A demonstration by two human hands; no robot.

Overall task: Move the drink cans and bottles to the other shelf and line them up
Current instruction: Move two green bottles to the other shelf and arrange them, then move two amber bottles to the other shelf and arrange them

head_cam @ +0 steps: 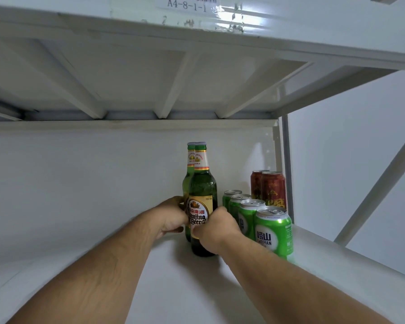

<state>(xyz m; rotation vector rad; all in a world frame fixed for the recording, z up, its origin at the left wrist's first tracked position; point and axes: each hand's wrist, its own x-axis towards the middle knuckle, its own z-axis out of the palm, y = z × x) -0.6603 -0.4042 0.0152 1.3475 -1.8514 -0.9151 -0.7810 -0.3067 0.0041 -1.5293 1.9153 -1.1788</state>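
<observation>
Bottles of green glass stand on the white shelf [197,288], toward its right end and a little back from the front edge: the front bottle [202,206] stands just before the rear bottle [189,174], and I cannot tell if they touch. Both hands are curled round the front bottle at its label, the left hand [172,218] from the left side and the right hand [216,230] from the right and lower. Glass like this is probably heavy when full, stiff, smooth and easy to break, so I judge the wide body at the label is the safe place to hold, not the thin neck. Just beside it on the right, four green cans [255,220] make a row from back to front, and two red cans [268,188] stand behind them near the right post. Cans are light and can fall over with a small push, so the right hand has little room there. To the left, the shelf is free up to the back wall, and the upper shelf [197,31] leaves space over the caps.
</observation>
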